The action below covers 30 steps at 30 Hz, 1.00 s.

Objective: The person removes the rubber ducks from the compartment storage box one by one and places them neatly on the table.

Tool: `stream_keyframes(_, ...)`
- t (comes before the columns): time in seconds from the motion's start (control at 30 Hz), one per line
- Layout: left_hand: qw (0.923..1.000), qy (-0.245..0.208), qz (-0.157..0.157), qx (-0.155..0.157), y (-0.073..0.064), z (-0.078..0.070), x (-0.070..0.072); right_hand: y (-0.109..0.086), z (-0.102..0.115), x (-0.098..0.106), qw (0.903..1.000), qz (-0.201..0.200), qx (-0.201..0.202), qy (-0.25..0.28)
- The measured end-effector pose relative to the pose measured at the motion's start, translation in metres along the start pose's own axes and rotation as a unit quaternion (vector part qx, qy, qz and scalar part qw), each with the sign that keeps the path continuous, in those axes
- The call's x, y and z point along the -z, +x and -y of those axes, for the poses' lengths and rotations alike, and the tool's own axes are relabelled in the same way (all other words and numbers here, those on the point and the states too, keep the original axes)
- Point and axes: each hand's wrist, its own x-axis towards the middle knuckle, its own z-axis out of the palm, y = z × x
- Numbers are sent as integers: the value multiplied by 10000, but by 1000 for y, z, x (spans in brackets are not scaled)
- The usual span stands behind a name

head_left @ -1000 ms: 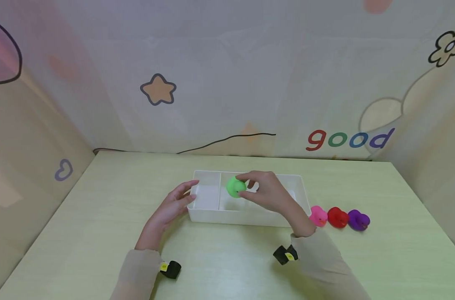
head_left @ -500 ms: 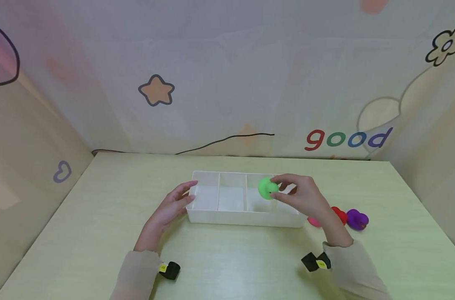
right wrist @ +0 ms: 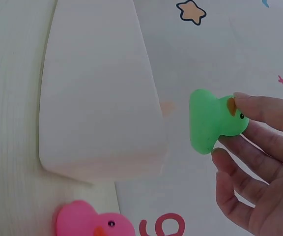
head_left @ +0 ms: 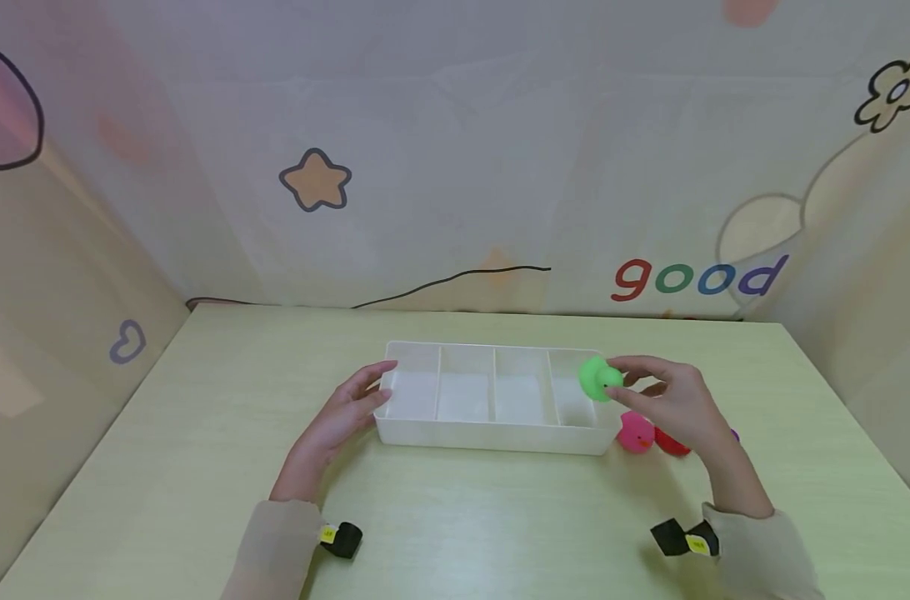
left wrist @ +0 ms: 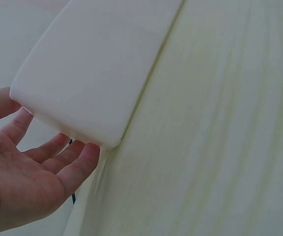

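A green rubber duck (head_left: 599, 379) is pinched between the thumb and fingers of my right hand (head_left: 668, 400), above the right end of a white divided tray (head_left: 492, 436). In the right wrist view the duck (right wrist: 205, 120) lies sideways, its flat base towards the tray (right wrist: 99, 108). My left hand (head_left: 342, 412) holds the tray's left end. The left wrist view shows the fingers (left wrist: 75, 167) against the tray's end wall (left wrist: 82, 73), with the thumb at the rim. The tray's four-sided compartments hold nothing visible.
Right of the tray, a pink duck (head_left: 636, 433) and a red duck (head_left: 672, 442) sit on the pale wooden table (head_left: 455, 517). A purple duck (head_left: 736, 435) is mostly hidden behind my right wrist. A printed backdrop (head_left: 455, 167) closes off the table's back.
My right hand has carried the green duck rightward along the tray, from the second compartment to the right end. The left hand and tray have stayed put.
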Motion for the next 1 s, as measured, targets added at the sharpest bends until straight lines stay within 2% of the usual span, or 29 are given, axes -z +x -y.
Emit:
stream_keyframes(0.13,10000,5,-12,-12,1,-1,-1,-7,-16,11,9997,-137,-186,-113)
stream_keyframes(0.2,10000,30,-21,-2,0,-1,-1,-9,-27,15,9994,-243,-250,0)
stream_keyframes(0.37,10000,58,-50,43,1,-1,-1,-16,-41,25,9987,-336,-371,-129)
stream_keyframes(0.43,10000,40,-52,49,1,-1,-1,-20,-41,31,9982,-285,-437,-309)
stream_keyframes(0.57,10000,29,-42,36,1,-1,0,-26,-52,39,9972,-177,-672,-267)
stream_keyframes(0.63,10000,18,-33,21,1,0,0,-27,-74,40,9967,-219,-742,-258)
stream_keyframes(0.87,10000,-38,-33,51,2,1,-1,-35,-101,52,9951,-170,-953,-203)
stream_keyframes(1.0,10000,-27,-20,33,2,1,-1,-39,-131,55,9939,-303,-1028,-252)
